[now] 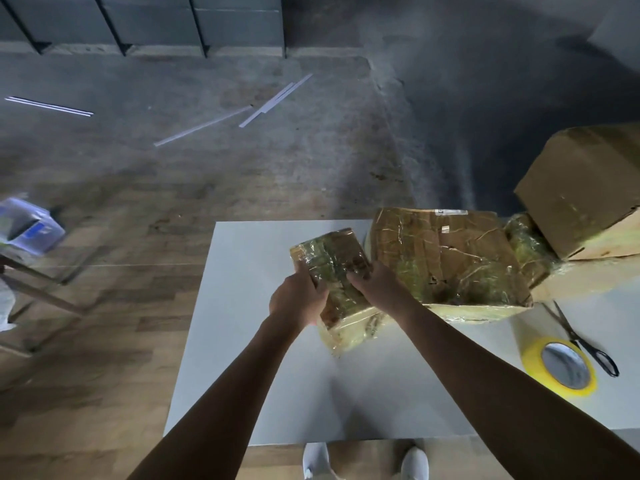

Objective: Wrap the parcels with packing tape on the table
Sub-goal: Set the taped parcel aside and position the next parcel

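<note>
A small cardboard parcel [334,261], covered in shiny clear tape, is tilted up on the white table [242,341] near its far edge. My left hand [298,299] grips the parcel's left side and my right hand [375,284] grips its right side. A larger taped parcel [446,258] lies just to the right, close beside the small one. A yellow roll of packing tape [559,367] lies flat at the table's right, apart from both hands.
Black scissors [585,341] lie next to the tape roll. A big plain cardboard box [585,188] stands at the far right, with another wrapped parcel [528,247] under its edge. White strips [273,102] lie on the wooden floor beyond; a side table [27,230] stands at left.
</note>
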Available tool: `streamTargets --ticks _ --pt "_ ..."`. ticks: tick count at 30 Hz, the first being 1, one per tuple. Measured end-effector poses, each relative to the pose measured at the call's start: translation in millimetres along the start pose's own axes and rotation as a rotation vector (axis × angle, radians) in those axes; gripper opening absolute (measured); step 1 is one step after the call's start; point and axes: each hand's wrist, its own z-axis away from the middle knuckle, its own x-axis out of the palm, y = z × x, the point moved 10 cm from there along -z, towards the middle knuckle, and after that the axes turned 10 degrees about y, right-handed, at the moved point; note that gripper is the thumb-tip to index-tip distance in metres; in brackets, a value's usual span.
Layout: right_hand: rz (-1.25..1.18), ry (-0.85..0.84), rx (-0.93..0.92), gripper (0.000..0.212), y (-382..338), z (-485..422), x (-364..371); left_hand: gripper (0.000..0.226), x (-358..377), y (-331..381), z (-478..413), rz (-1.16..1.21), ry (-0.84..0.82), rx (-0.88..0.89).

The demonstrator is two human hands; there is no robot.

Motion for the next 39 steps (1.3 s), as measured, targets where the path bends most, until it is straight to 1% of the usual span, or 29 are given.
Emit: streamTargets --ticks 2,4,5,6,8,10,15,17,19,22,24,26,28,30,33,36,39 --pt "0.015 -0.009 -0.026 0.038 2.7 3.6 -1.9 0.043 -7.8 8.4 5.0 -0.205 0.091 0.126" --pt "0.016 -0.042 -0.054 0.031 2.5 9.4 -0.7 0.038 -14.9 22.4 9.2 -0.256 0.176 0.287" --pt "0.025 -0.067 -0.084 0.027 0.1 12.7 -0.2 0.038 -14.9 32.0 11.7 -0.246 0.193 0.402" --pt "0.047 -0.091 -0.127 0.023 -2.6 15.9 0.3 0.038 -12.3 42.6 16.6 -0.234 0.187 0.532" --pt "0.121 -0.131 -0.221 0.02 -8.4 22.7 0.0 0.034 -1.3 58.8 29.5 -0.206 0.11 0.742" --pt "0.174 -0.157 -0.282 0.019 -10.3 27.8 -4.1 0.031 11.3 66.1 39.3 -0.186 0.024 0.826" --pt "0.329 -0.272 -0.377 0.02 1.0 36.9 -18.4 0.025 19.8 89.4 62.6 -0.103 0.042 0.94" --pt "0.347 -0.289 -0.386 0.021 11.3 39.4 -28.3 0.023 26.3 101.9 75.8 -0.079 0.016 0.97" --pt "0.346 -0.277 -0.356 0.02 26.8 38.7 -42.3 0.023 37.0 114.0 90.5 -0.066 -0.009 0.984" --pt "0.315 -0.279 -0.302 0.031 54.1 37.1 -66.0 0.028 61.1 138.6 115.1 -0.092 -0.001 1.007" --pt "0.322 -0.285 -0.298 0.035 71.4 36.4 -81.8 0.027 79.2 159.5 127.6 -0.116 -0.013 1.003" --pt "0.311 -0.305 -0.302 0.034 88.6 36.3 -95.9 0.023 93.2 181.0 135.2 -0.103 -0.038 0.972" --pt "0.299 -0.316 -0.331 0.029 102.0 36.9 -109.8 0.018 103.6 199.9 140.4 -0.055 -0.066 0.932" --pt "0.348 -0.29 -0.395 0.024 111.6 35.4 -125.5 0.01 108.2 219.2 146.2 0.03 -0.078 0.903" --pt "0.462 -0.244 -0.513 0.022 124.1 32.4 -144.5 0.014 116.8 246.0 156.2 0.082 -0.084 0.909" --pt "0.428 -0.239 -0.54 0.018 142.3 31.5 -157.7 0.014 134.5 254.2 159.7 0.038 -0.079 0.871" --pt "0.362 -0.216 -0.559 0.025 152.0 33.6 -164.0 0.015 147.0 247.8 158.1 -0.09 -0.017 0.771"
